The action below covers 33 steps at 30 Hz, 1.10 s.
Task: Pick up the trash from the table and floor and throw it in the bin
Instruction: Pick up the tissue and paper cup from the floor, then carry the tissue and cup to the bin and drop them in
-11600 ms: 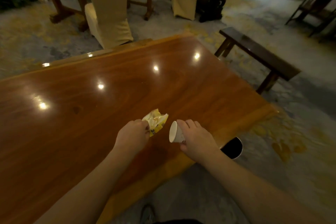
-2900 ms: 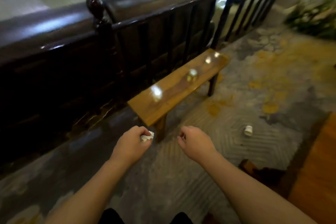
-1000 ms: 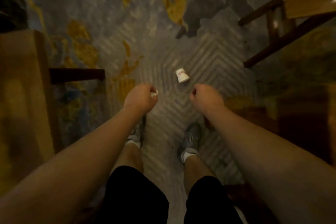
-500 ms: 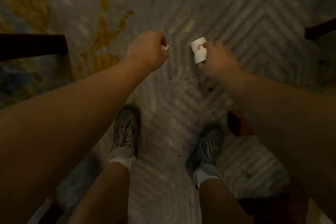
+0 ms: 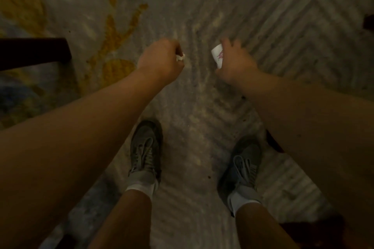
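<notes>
Patterned carpet [image 5: 202, 117] fills the dim view, with two grey shoes [image 5: 146, 148] planted nearest. Farther out, the left hand [image 5: 162, 58] is closed around a small white scrap [image 5: 180, 57], and the right hand [image 5: 234, 60] grips a white paper cup [image 5: 217, 56] just above the floor.

Both forearms are bare to the edge of the view, with no sleeves, watch or rings visible on the left hand [image 5: 162, 58] or the right hand [image 5: 235, 61]. The lower legs are bare too, above short white socks [image 5: 141, 187]. On the feet are grey lace-up sneakers [image 5: 146, 147] with mesh-like uppers and matching grey laces, dim in the low light.
</notes>
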Each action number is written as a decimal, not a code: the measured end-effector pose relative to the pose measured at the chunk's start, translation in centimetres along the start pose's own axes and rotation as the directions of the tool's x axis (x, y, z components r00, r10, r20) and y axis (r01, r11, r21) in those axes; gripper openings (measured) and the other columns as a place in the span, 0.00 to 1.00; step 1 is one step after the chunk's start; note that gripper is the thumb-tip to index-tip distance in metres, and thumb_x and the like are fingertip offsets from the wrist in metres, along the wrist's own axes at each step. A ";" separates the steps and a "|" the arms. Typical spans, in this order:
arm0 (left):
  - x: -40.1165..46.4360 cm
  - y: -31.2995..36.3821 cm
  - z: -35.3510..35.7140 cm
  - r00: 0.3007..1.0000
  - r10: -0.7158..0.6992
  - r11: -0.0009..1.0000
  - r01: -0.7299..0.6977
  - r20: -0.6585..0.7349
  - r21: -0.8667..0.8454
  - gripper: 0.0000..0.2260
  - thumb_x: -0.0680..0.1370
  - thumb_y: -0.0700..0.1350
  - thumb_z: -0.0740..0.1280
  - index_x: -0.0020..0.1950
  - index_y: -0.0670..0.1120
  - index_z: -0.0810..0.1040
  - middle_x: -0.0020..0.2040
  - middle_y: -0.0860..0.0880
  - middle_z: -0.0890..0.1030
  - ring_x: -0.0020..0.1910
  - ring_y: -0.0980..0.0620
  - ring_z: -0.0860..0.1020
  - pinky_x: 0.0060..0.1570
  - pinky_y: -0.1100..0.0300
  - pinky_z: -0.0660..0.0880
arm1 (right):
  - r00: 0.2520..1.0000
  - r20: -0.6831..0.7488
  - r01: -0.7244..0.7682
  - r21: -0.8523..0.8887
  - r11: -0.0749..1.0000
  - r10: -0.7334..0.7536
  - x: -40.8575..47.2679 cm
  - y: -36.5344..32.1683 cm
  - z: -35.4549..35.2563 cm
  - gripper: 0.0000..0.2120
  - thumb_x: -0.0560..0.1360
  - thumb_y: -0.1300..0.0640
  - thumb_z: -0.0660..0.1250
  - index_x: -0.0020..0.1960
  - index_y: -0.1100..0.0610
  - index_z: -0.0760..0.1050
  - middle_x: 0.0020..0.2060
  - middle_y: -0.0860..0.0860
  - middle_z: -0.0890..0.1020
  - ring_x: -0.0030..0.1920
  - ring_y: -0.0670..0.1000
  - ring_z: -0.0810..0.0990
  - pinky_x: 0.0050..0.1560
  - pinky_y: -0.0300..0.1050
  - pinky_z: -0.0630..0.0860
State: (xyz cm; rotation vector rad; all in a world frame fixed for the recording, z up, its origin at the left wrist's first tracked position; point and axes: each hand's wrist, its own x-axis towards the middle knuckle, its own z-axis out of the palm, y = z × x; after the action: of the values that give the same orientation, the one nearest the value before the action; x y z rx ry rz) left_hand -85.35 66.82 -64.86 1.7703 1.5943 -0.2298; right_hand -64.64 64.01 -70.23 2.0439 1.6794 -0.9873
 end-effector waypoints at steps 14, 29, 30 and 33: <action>-16.3 8.9 -23.2 0.995 0.030 0.991 -0.041 -0.090 -0.128 0.06 0.73 0.49 0.72 0.49 0.50 0.82 0.51 0.45 0.82 0.50 0.42 0.81 0.47 0.53 0.77 | 1.000 -0.016 0.028 0.297 0.954 -0.024 -26.4 -7.2 -22.7 0.44 0.71 0.44 0.70 0.80 0.49 0.51 0.68 0.56 0.66 0.67 0.59 0.67 0.66 0.54 0.68; -31.2 24.1 -43.2 0.881 0.467 0.877 -0.472 -0.080 -0.083 0.03 0.75 0.52 0.72 0.44 0.55 0.79 0.48 0.51 0.84 0.40 0.54 0.78 0.36 0.58 0.71 | 0.820 -0.453 -0.070 0.528 0.847 0.350 -58.2 -9.9 -42.5 0.44 0.70 0.38 0.70 0.78 0.45 0.52 0.69 0.48 0.67 0.66 0.52 0.68 0.63 0.52 0.71; -31.9 25.4 -43.9 0.860 0.506 0.856 -0.510 -0.066 -0.078 0.03 0.75 0.52 0.71 0.44 0.56 0.80 0.48 0.51 0.83 0.41 0.53 0.79 0.37 0.57 0.72 | 0.804 -0.465 -0.079 0.533 0.842 0.370 -59.6 -9.8 -42.9 0.44 0.70 0.38 0.70 0.78 0.45 0.52 0.68 0.48 0.67 0.65 0.52 0.69 0.63 0.52 0.72; -34.2 29.3 -45.1 0.790 0.613 0.788 -0.613 -0.032 -0.049 0.01 0.75 0.50 0.72 0.44 0.55 0.81 0.49 0.52 0.82 0.46 0.50 0.80 0.41 0.57 0.72 | 0.755 -0.499 -0.101 0.553 0.827 0.426 -63.4 -9.2 -43.8 0.44 0.70 0.38 0.70 0.79 0.45 0.51 0.69 0.48 0.67 0.66 0.52 0.68 0.64 0.51 0.71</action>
State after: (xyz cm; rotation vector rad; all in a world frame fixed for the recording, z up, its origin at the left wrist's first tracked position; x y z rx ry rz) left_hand -80.67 68.58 -1.31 2.1408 0.9360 0.1434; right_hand -64.45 47.75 5.64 3.1261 1.3749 -0.7466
